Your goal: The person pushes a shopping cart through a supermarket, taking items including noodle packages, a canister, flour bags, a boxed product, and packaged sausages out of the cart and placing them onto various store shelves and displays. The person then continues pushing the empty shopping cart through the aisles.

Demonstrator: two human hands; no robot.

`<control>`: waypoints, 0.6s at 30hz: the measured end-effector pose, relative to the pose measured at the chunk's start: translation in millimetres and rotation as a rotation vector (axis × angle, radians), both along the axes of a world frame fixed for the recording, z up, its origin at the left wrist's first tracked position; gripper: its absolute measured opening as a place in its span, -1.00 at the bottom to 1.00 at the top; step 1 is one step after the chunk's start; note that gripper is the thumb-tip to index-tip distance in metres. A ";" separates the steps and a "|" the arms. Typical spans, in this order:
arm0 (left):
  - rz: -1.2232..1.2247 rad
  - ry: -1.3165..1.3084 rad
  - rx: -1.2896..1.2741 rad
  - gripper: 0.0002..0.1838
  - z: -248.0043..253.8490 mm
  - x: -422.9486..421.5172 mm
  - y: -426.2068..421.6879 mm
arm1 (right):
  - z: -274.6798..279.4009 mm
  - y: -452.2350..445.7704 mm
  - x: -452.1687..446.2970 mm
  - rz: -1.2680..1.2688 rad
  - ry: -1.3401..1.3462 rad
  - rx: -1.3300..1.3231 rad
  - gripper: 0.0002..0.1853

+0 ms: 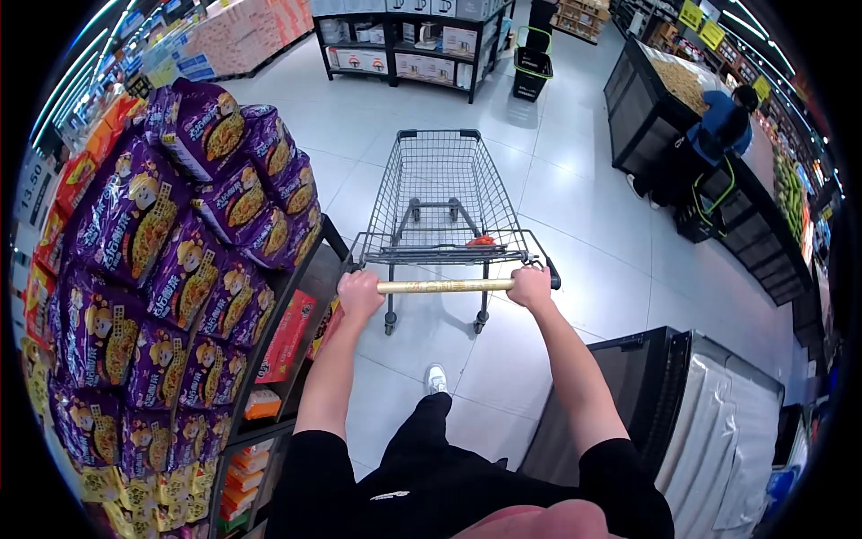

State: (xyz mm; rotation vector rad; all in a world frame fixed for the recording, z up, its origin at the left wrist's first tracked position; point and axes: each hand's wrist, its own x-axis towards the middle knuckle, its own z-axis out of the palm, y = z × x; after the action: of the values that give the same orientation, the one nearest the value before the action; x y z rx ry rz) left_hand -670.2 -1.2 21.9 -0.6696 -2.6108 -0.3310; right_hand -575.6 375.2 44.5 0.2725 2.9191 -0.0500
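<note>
A wire shopping cart (pixel 440 166) stands straight ahead of me on the pale tiled floor. My left hand (pixel 360 292) is wrapped around the left end of its yellowish handle bar (pixel 444 287). Around the right end of the same bar my right hand (pixel 530 286) is closed. Both arms reach forward, with the bar between them. A small red-orange item (pixel 481 241) shows at the near right of the cart, close to the handle; its kind is too small to make out. Otherwise only wire mesh and floor show through the basket.
Purple instant noodle packs (pixel 180 242) are stacked high at my left. A dark bin with a grey-white cover (pixel 718 440) stands close on my right. A person in blue (pixel 723 126) with a shopping basket (pixel 700 216) is by the produce stands. Black shelves (pixel 395 54) lie ahead.
</note>
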 end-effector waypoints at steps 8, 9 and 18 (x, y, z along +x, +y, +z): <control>0.033 0.007 0.088 -0.87 0.8 -52.9 67.8 | -12.3 74.1 -95.1 -0.013 -0.095 0.088 -0.83; 0.039 -0.008 0.094 -0.87 1.5 -56.6 75.5 | -11.2 82.0 -103.8 0.002 -0.115 0.085 -0.83; 0.089 -0.076 0.085 -0.87 3.8 -94.9 143.5 | -23.6 157.0 -188.0 0.082 -0.167 0.112 -0.81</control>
State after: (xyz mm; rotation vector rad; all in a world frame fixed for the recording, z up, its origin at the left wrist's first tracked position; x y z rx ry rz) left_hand -765.1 142.3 25.7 -0.5203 -2.6713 -0.4446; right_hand -763.7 532.2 20.9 0.1652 2.7670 0.1426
